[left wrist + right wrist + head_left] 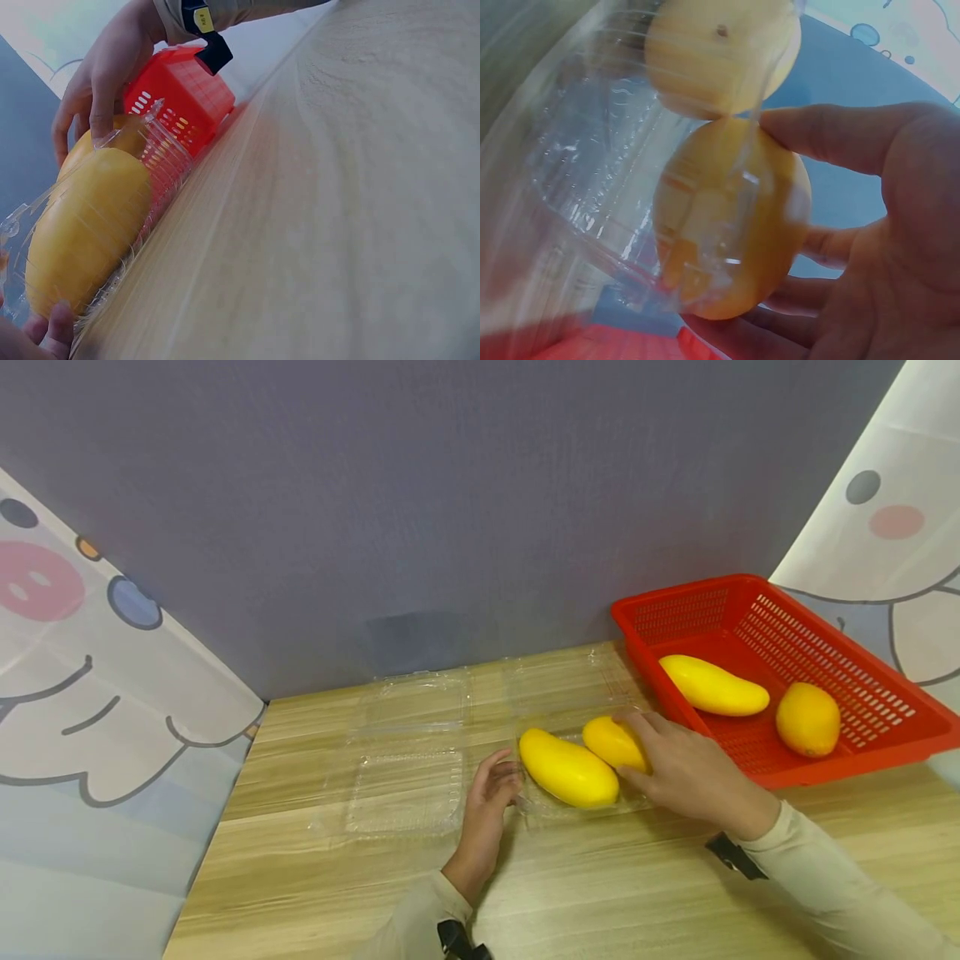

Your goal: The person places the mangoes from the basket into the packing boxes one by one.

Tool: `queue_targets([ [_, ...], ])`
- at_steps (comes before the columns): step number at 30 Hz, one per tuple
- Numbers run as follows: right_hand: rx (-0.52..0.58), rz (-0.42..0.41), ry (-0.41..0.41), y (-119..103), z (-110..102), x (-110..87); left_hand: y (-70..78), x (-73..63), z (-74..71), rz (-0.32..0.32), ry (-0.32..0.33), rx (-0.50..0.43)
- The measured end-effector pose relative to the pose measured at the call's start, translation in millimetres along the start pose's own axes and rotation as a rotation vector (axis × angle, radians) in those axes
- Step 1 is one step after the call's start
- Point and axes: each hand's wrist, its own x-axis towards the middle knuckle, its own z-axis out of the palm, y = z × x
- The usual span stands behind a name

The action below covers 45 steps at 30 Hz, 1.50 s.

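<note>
In the head view, my right hand (686,768) grips a smaller yellow mango (613,742) at the right side of a clear plastic clamshell box (558,672). The right wrist view shows my thumb and fingers around this mango (731,225), partly behind clear plastic. A larger, longer yellow mango (568,768) lies beside it in the box's lower half. My left hand (491,797) holds the left edge of that box with curved fingers. Its fingertips (58,330) show close to the larger mango's end (88,225) in the left wrist view.
A second clear clamshell box (405,789) lies spread on the wooden table (300,868) at the left. The red slotted basket (750,768) at the right holds a long yellow mango (712,685) and a rounder orange-yellow fruit (807,720). A grey wall (450,527) stands behind.
</note>
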Motion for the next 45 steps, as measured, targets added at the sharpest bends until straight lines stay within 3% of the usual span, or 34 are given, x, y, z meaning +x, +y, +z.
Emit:
queue_targets([
  [17, -0.039, 0.019, 0.022, 1.1, 10.2, 3.4, -0.2, 0.6, -0.3, -0.012, -0.007, 0.002],
  [29, -0.043, 0.007, 0.059, -2.5, 24.3, 7.9, 0.5, -1.3, -1.5, -0.014, 0.028, 0.009],
  [40, -0.017, -0.007, -0.024, -3.1, 35.0, 6.4, 2.9, -3.6, 0.1, -0.005, 0.066, 0.022],
  [45, -0.017, -0.048, -0.021, -4.1, 40.9, 7.0, 1.9, -4.7, 0.2, -0.003, 0.082, 0.023],
])
